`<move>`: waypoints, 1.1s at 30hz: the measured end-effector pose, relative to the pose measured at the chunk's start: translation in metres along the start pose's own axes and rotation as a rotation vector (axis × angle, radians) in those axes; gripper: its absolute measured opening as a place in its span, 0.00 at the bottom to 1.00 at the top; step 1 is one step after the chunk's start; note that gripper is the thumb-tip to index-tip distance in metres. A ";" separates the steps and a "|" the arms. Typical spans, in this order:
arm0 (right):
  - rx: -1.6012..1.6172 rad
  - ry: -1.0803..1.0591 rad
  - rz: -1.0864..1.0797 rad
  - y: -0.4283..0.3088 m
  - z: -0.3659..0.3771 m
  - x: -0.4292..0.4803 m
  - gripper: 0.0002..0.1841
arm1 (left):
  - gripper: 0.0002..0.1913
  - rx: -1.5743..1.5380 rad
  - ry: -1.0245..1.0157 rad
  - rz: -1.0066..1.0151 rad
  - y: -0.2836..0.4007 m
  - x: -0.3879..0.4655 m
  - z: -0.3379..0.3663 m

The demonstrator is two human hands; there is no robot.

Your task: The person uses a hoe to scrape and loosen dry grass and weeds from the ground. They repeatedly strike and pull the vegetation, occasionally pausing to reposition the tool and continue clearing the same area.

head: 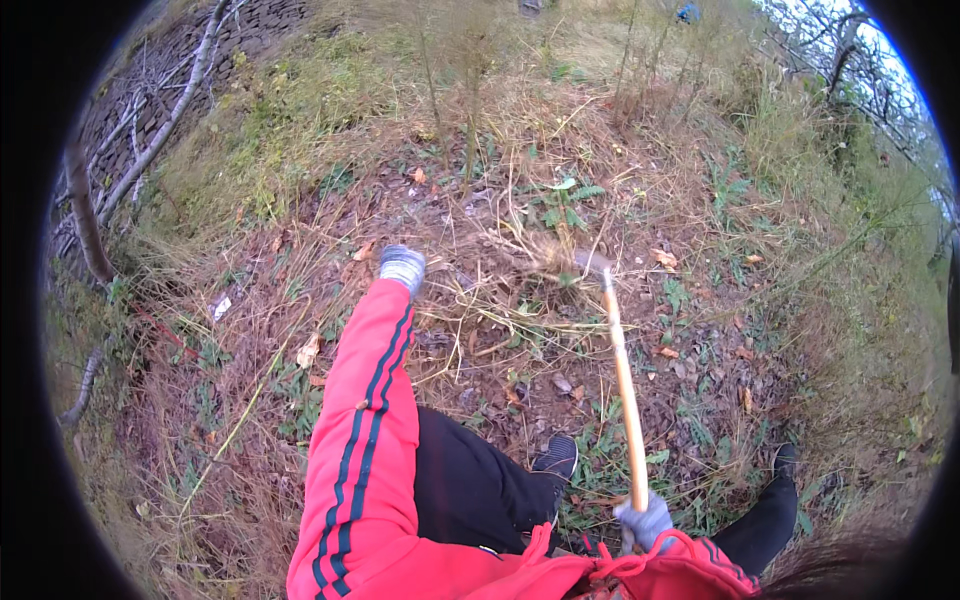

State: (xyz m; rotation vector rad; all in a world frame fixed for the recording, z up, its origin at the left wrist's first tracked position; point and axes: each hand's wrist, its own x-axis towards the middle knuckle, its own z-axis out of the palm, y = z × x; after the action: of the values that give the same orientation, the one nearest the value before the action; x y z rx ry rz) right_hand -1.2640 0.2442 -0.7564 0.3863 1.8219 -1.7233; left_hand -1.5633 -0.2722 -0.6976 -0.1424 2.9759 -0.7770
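Note:
My right hand (646, 519), in a grey knit glove, grips the lower end of a pale wooden handle (622, 375) close to my body. The handle runs away from me to a metal blade (592, 261), too blurred to tell whether it is a hoe or a sickle. Beside the blade, a clump of dry grass (553, 259) is smeared by motion. My left hand (403, 266), gloved in grey and white, reaches forward over the ground left of that clump. Its fingers are turned away, so what they hold is hidden. Cut-looking dry stalks (510, 319) lie between hand and handle.
My two shoes stand on the weedy slope, one (556, 459) near the middle, the other (785, 459) to the right. Thin upright stems (471, 112) rise ahead. Bare branches (161, 131) and a stacked stone wall (259, 34) occupy the upper left. A green leafy weed (566, 202) grows beyond the blade.

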 end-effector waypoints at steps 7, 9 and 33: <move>0.150 0.008 -0.287 -0.132 0.063 0.168 0.10 | 0.10 0.051 0.092 0.093 0.024 0.007 -0.027; 0.094 -0.020 -0.241 -0.137 0.086 0.197 0.10 | 0.10 0.116 0.092 0.132 0.028 0.010 -0.026; 0.254 -0.112 -0.355 -0.147 0.090 0.181 0.11 | 0.15 0.170 0.235 0.114 0.019 0.017 0.003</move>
State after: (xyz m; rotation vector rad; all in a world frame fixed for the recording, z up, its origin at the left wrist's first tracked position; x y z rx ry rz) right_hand -1.4710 0.1051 -0.7448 0.0635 1.6688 -2.1826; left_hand -1.5809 -0.2587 -0.7103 0.1355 3.0774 -1.0957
